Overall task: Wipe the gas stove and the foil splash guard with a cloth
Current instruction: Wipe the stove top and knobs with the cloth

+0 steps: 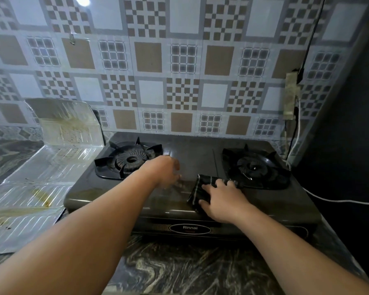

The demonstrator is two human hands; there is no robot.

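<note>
A dark two-burner gas stove (192, 154) stands on a marbled counter. A dark striped cloth (202, 186) lies on the stove top between the burners, nearer the right burner (256, 167). My right hand (222, 201) presses flat on the cloth with fingers spread. My left hand (166, 171) hovers blurred over the stove's middle, beside the left burner (130, 159), holding nothing. The stained foil splash guard (51, 167) lies folded to the left of the stove, one panel upright against the wall.
A patterned tile wall (179, 71) rises behind the stove. A power strip (291, 96) and a white cable (328, 199) hang at the right beside a dark wall. The marbled counter (179, 269) runs along the front.
</note>
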